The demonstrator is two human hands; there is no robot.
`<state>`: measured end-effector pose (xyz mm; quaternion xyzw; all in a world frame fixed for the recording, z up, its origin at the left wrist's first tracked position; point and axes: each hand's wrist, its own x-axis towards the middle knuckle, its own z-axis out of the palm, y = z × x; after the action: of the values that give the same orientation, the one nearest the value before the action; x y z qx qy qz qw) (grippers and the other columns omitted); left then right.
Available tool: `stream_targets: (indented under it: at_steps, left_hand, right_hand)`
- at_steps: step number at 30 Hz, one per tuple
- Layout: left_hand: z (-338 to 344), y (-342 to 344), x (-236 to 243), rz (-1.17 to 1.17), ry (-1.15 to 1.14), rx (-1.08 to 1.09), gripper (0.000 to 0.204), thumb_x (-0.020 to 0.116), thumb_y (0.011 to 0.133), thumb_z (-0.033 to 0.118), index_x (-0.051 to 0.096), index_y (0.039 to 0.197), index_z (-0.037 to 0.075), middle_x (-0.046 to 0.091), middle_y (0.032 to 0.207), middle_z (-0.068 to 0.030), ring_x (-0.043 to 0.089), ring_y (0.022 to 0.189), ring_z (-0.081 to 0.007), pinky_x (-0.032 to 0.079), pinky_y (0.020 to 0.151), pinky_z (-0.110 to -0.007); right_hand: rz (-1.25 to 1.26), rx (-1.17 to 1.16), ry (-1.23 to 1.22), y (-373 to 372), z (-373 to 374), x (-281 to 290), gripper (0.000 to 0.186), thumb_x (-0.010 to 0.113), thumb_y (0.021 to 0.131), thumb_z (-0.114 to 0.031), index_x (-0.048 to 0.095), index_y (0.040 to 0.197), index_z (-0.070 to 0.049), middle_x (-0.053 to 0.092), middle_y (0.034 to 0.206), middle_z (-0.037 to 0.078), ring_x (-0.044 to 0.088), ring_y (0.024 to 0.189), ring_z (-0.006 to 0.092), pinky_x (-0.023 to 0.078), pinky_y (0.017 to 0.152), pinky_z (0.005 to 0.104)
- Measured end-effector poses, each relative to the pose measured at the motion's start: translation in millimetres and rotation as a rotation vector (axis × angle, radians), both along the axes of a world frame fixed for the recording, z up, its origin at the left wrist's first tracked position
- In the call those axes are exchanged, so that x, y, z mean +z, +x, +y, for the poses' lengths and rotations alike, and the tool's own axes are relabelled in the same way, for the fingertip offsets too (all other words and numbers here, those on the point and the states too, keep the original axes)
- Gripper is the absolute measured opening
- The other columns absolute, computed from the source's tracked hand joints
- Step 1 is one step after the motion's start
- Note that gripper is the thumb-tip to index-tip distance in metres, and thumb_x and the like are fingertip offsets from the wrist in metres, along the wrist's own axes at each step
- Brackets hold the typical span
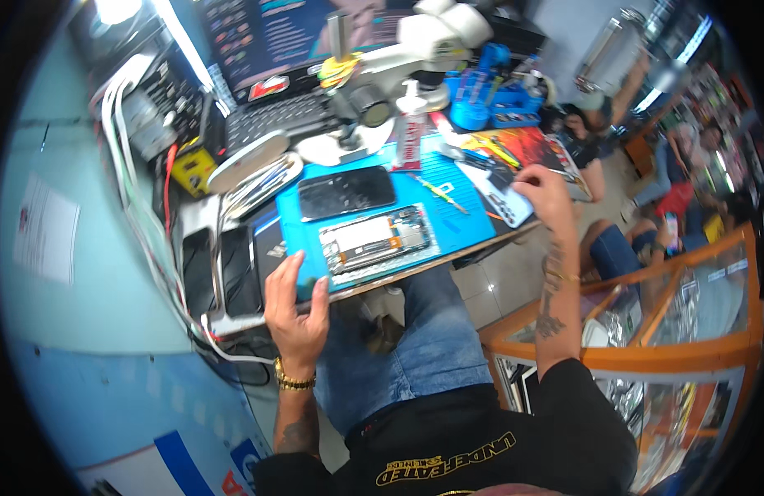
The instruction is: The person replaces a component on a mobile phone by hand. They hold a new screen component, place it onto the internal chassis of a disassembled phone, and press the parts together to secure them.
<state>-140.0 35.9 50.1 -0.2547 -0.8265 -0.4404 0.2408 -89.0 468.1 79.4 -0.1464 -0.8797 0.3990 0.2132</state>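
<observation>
My left hand (pixel 294 312) hovers at the front edge of the blue work mat (pixel 473 227), thumb and fingers apart, holding nothing. Beside it on the mat lies an opened phone (pixel 378 240) with its battery and circuit board bare. Behind that rests a black phone screen (pixel 346 193). At the right, my right hand (pixel 549 195) is closed with bent fingers over a pale phone back cover (pixel 506 203); whatever its fingertips hold, if anything, is hidden. A slim pen-like tool (pixel 440 193) lies between the opened phone and the cover.
Yellow-handled pliers (pixel 499 150), a pump bottle (pixel 411 132) and a blue tool holder (pixel 471 106) stand behind. A tool-filled case (pixel 254 175), dark phones (pixel 237 269) and cables (pixel 121 140) crowd the left. A glass display case (pixel 630 351) flanks my right; people sit beyond.
</observation>
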Motion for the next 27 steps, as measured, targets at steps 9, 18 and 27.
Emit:
stream_targets:
  at_steps: [9, 18, 27]
  left_hand:
    - [32.1, 56.9, 28.5, -0.726, 0.434, -0.437, 0.023, 0.075, 0.087, 0.006, 0.072, 0.107, -0.003, 0.071, 0.094, -0.0078, 0.065, 0.081, -0.0085, 0.053, 0.070, -0.024]
    - [23.9, 51.2, 4.5, -0.922, 1.012, -0.074, 0.020, 0.065, 0.096, 0.012, 0.074, 0.101, -0.005, 0.073, 0.083, -0.0074, 0.064, 0.073, -0.0075, 0.051, 0.066, -0.022]
    - [23.9, 19.6, 0.3, -0.900, 0.919, -0.083, 0.026, 0.061, 0.099, 0.018, 0.073, 0.107, -0.004, 0.073, 0.090, -0.0098, 0.064, 0.076, -0.0105, 0.050, 0.070, -0.025]
  right_hand:
    - [-0.131, 1.017, 0.057, -14.6, -182.5, 72.7, 0.020, 0.075, 0.075, -0.002, 0.068, 0.095, -0.002, 0.064, 0.083, 0.010, 0.062, 0.082, 0.0268, 0.050, 0.074, 0.0346]
    - [0.209, 0.836, 0.339, -17.7, -237.8, 25.2, 0.055, 0.085, 0.070, -0.026, 0.064, 0.116, -0.005, 0.058, 0.123, 0.015, 0.058, 0.110, 0.0346, 0.049, 0.090, 0.0432]
    - [0.188, 0.816, 0.251, -59.9, -243.2, 8.3, 0.065, 0.082, 0.066, -0.009, 0.059, 0.127, -0.007, 0.058, 0.131, 0.014, 0.055, 0.120, 0.0329, 0.044, 0.101, 0.0439]
